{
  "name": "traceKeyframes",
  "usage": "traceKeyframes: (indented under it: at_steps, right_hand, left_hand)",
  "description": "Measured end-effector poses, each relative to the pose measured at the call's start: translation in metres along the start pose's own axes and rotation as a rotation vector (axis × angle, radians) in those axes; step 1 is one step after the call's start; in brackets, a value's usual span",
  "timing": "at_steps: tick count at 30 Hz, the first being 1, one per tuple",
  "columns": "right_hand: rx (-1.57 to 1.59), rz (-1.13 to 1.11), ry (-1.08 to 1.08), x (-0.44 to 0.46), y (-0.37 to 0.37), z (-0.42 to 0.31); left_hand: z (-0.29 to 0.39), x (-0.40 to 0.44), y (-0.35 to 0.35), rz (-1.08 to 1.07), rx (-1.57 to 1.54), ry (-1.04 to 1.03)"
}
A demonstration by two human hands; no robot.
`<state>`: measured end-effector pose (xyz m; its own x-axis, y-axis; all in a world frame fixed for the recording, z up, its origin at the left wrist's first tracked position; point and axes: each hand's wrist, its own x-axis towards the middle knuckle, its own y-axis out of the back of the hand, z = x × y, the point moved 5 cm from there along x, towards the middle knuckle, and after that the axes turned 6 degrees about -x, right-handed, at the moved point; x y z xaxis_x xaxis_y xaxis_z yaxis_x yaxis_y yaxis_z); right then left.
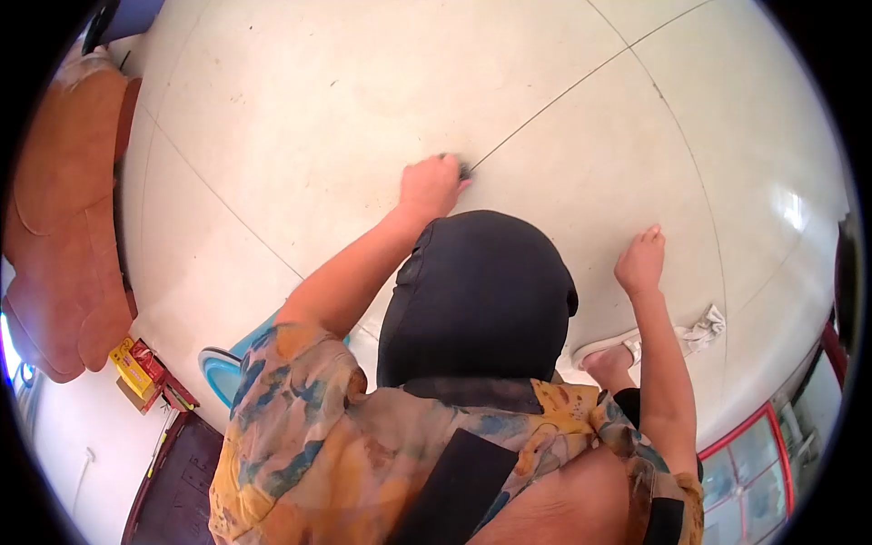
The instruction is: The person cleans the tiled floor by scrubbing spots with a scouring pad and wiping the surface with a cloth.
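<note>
My left hand (431, 186) is closed around a small dark, fuzzy-looking pad (465, 171) and presses it to the pale tiled floor (300, 127), beside a tile joint. The fingers hide most of the pad, so its kind is unclear. To the right, my right hand (640, 262) is curled into a fist low over the floor, and nothing shows in it. Between my arms rises a rounded black-clothed shape (481, 300), apparently a bent knee. Behind my right forearm are a foot in a pale sandal (607, 354) and a crumpled whitish cloth-like thing (707, 329).
A brown sofa (68, 218) stands along the left. Yellow and red boxes (141, 374) lie near its lower end. Partly hidden by my left sleeve is a blue basin (220, 374). A red-framed glass panel (749, 472) is at lower right. Small dark specks dot the floor.
</note>
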<state>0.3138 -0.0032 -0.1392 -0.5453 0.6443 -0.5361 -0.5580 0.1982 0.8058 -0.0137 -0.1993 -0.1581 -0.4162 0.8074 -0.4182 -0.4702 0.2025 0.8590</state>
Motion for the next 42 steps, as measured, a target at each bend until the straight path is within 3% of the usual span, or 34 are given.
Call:
traceKeyframes:
  at_steps: [3, 7, 11, 13, 15, 17, 21, 24, 26, 27, 28, 30, 35, 38, 42]
  right_hand:
    - [-0.008, 0.041, 0.015, 0.001, 0.001, 0.002]
    - [-0.054, 0.024, 0.007, 0.0, 0.001, -0.001]
    - [0.04, -0.096, -0.065, 0.006, 0.006, -0.001]
    - [0.046, -0.124, -0.067, 0.004, 0.007, -0.001]
    - [0.051, -0.094, -0.059, 0.003, 0.005, 0.001]
    - [0.051, -0.097, -0.054, 0.001, 0.006, 0.001]
    - [0.046, -0.101, -0.066, 0.002, 0.011, -0.002]
    - [0.052, -0.074, -0.077, 0.002, 0.011, -0.004]
    - [0.077, -0.064, -0.077, 0.001, 0.01, -0.001]
    - [0.107, -0.066, -0.076, -0.001, 0.007, 0.0]
    - [0.139, -0.055, -0.073, 0.001, 0.007, 0.0]
    - [0.108, -0.073, -0.056, 0.002, 0.01, 0.002]
    - [0.106, -0.088, -0.023, -0.004, 0.007, 0.002]
    - [0.096, -0.073, -0.047, 0.0, 0.009, 0.0]
    - [0.107, -0.048, -0.05, 0.002, 0.011, 0.0]
  left_hand:
    - [-0.038, 0.005, 0.021, 0.057, -0.008, 0.234]
    - [-0.051, 0.089, 0.061, 0.207, -0.103, 0.456]
    - [0.031, 0.068, 0.02, 0.108, -0.057, 0.1]
    - [0.057, 0.018, -0.019, -0.12, -0.031, -0.081]
    - [0.039, 0.008, -0.02, -0.252, -0.059, -0.027]
    - [-0.007, 0.033, 0.011, 0.03, 0.008, 0.092]
    - [-0.091, 0.159, 0.108, 0.283, -0.043, 0.462]
    - [-0.09, 0.243, 0.145, 0.275, -0.182, 0.59]
    - [-0.051, 0.265, 0.133, 0.34, -0.075, 0.346]
    - [-0.02, 0.25, 0.124, 0.319, -0.083, 0.27]
    - [0.005, 0.228, 0.111, 0.147, -0.082, 0.201]
    - [0.022, 0.184, 0.077, 0.176, 0.018, 0.033]
    - [-0.077, 0.223, 0.134, 0.28, -0.002, 0.454]
    - [-0.084, 0.24, 0.148, 0.175, -0.102, 0.552]
    - [-0.02, 0.187, 0.092, 0.092, 0.117, 0.069]
